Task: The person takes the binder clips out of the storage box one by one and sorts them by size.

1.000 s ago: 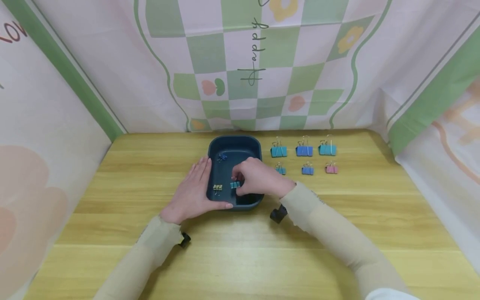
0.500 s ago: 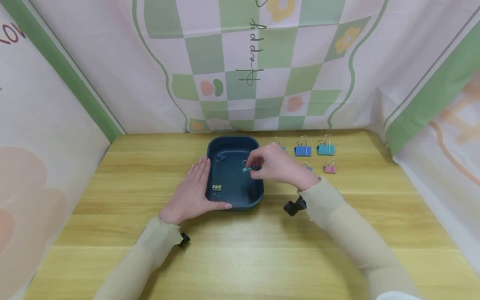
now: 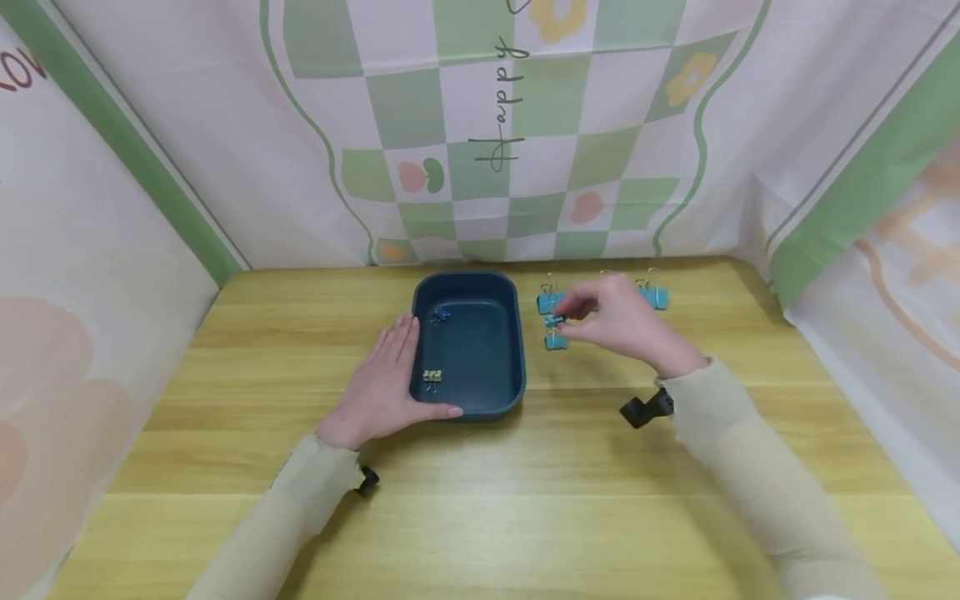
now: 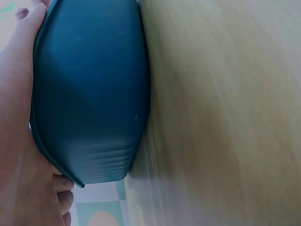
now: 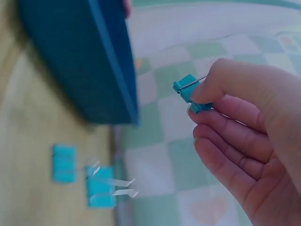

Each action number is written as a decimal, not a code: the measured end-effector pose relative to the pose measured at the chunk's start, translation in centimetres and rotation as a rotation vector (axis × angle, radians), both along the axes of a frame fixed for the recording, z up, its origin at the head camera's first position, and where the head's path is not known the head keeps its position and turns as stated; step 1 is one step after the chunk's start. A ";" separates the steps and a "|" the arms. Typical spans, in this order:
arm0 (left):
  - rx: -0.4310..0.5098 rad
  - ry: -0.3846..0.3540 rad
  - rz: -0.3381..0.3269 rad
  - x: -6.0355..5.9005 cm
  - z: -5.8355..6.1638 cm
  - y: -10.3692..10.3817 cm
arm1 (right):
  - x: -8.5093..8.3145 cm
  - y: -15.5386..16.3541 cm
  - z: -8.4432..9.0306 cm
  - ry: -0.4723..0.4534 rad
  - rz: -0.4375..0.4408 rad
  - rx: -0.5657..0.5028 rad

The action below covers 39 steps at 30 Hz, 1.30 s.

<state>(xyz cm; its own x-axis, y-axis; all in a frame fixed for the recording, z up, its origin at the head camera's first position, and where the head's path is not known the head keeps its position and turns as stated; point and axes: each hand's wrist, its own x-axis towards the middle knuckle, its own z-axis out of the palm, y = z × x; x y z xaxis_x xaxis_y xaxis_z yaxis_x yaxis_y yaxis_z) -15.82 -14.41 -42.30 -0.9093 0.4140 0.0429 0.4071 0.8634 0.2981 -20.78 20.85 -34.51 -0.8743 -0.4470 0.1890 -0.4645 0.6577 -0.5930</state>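
Note:
My right hand [image 3: 592,315] hovers over the rows of binder clips right of the tray and pinches a small teal clip [image 3: 553,320] [image 5: 190,91] between thumb and fingers. My left hand [image 3: 386,379] lies flat against the left side of the dark teal tray [image 3: 517,367] [image 4: 89,94], thumb along its front edge. Inside the tray lie a small blue clip [image 3: 441,315] and a yellow clip [image 3: 432,377]. On the table below the held clip sit a large teal clip [image 3: 547,302] and a small teal clip [image 3: 556,340].
Another large teal clip [image 3: 654,297] stands at the far right of the row; other clips are hidden behind my right hand. Patterned cloth walls [image 3: 480,125] close in the wooden table [image 3: 525,500] at the back and both sides.
My right hand lifted the small teal clip out of the tray and carried it right, over the rows of clips. My left hand has stayed against the tray.

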 end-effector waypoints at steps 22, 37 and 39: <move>-0.008 0.006 0.007 0.0 -0.3 0.0 | 1.0 2.8 -8.8 -0.219 0.075 -0.010; -0.015 0.006 -0.002 0.0 0.0 0.0 | 1.0 2.9 -7.6 -0.169 0.022 0.047; -0.019 0.005 -0.002 0.0 0.0 0.0 | 0.9 2.8 -6.9 -0.145 0.008 0.045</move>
<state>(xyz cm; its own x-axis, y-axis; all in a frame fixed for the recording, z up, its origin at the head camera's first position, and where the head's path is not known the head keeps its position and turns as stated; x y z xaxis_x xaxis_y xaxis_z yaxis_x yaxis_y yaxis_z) -15.85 -14.42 -42.30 -0.9084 0.4163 0.0395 0.4100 0.8680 0.2799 -19.86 23.69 -41.43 -0.8876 -0.4589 0.0404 -0.3811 0.6820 -0.6242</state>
